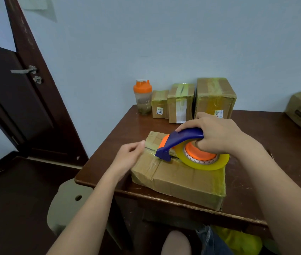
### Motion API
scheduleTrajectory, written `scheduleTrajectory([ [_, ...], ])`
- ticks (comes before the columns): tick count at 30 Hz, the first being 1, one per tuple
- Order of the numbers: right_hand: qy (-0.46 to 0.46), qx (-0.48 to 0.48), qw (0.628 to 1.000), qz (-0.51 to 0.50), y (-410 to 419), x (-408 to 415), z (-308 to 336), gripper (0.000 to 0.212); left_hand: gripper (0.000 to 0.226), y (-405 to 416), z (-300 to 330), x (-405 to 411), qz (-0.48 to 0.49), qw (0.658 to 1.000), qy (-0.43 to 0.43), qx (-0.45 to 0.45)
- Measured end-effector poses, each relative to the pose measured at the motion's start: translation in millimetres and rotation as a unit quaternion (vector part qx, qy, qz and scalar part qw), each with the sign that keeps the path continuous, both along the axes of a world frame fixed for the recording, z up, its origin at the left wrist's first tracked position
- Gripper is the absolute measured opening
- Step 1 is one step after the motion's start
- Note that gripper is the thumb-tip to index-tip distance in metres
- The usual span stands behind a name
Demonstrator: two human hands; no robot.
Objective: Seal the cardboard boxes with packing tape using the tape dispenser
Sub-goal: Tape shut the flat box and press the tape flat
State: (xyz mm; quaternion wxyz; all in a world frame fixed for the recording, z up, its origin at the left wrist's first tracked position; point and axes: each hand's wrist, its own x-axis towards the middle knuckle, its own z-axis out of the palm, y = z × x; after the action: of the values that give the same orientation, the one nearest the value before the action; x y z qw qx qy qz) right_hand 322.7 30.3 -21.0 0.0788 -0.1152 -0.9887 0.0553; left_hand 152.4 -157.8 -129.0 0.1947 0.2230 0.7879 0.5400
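Cardboard box (181, 179) is being taped: right hand (217, 133) grips the tape dispenser (181, 142), left hand (127, 156) (fingers loosely curled) steadies it; next, probably cutting the tape.

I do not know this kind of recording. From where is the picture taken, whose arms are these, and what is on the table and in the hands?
There is one picture, from a camera on the person's head looking down, so the arms are the wearer's own. The right hand grips a blue and orange tape dispenser with a yellowish roll, set on a cardboard box on a brown table. The left hand touches the box's left end. At the back stand three taped boxes and a shaker bottle.
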Motion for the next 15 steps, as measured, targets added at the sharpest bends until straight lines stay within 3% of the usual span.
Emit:
scheduleTrajectory([
  [2,-0.007,-0.006,1.000,0.001,3,1,-1,0.059,0.034,-2,1,5,-0.051,0.999,-0.011,-0.017],
  [6,-0.041,-0.040,0.998,-0.001,15,3,0,0.063,0.040,7,11,6,-0.040,0.992,0.058,-0.104],
  [9,-0.045,-0.059,0.997,0.012,17,4,-1,0.064,0.048,12,11,8,-0.058,0.986,0.047,-0.152],
  [15,-0.002,-0.034,0.999,0.020,1,-4,1,0.060,0.041,12,17,-4,0.019,0.989,0.085,-0.117],
])
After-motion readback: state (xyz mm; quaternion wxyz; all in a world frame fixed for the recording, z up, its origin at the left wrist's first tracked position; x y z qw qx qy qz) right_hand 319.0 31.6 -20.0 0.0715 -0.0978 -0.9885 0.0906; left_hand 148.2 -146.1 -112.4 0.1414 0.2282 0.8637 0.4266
